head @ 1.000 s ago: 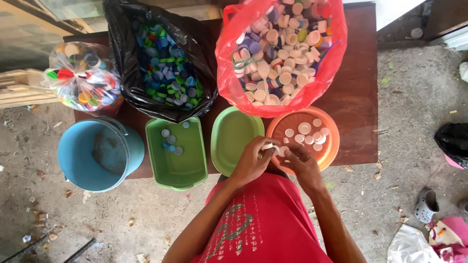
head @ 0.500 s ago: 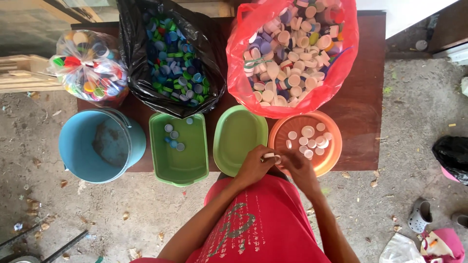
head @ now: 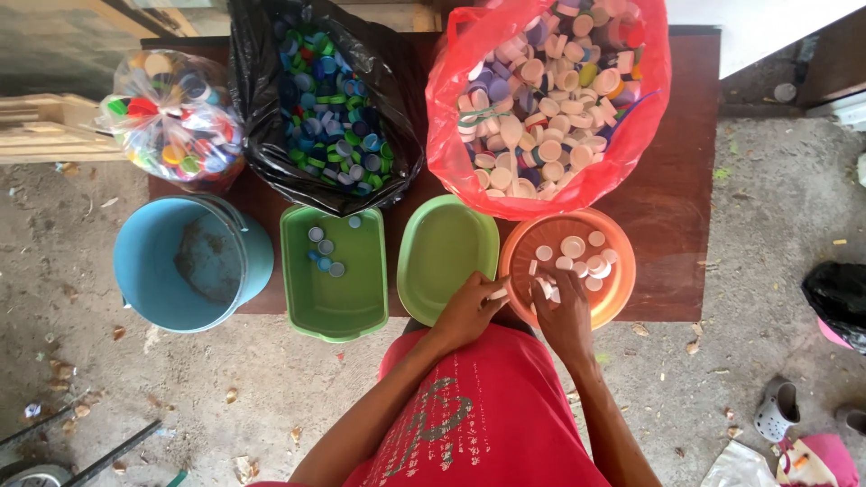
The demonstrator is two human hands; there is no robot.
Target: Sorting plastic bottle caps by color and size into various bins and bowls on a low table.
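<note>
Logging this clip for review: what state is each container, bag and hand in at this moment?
Left hand: fingers pinching a small white piece at the orange bowl's rim.
Right hand: on white caps in the orange bowl.
Orange bowl: partly filled with white caps.
Oval green bowl: empty.
Rectangular green tub: a few bluish caps.
Blue bucket: no caps.
Red bag: open, full.
Black bag: open, full.
Clear bag: tied shut.

Both forearms angled inward, left hand (head: pixel 466 311) and right hand (head: pixel 563 313) side by side (fingers curled).
</note>
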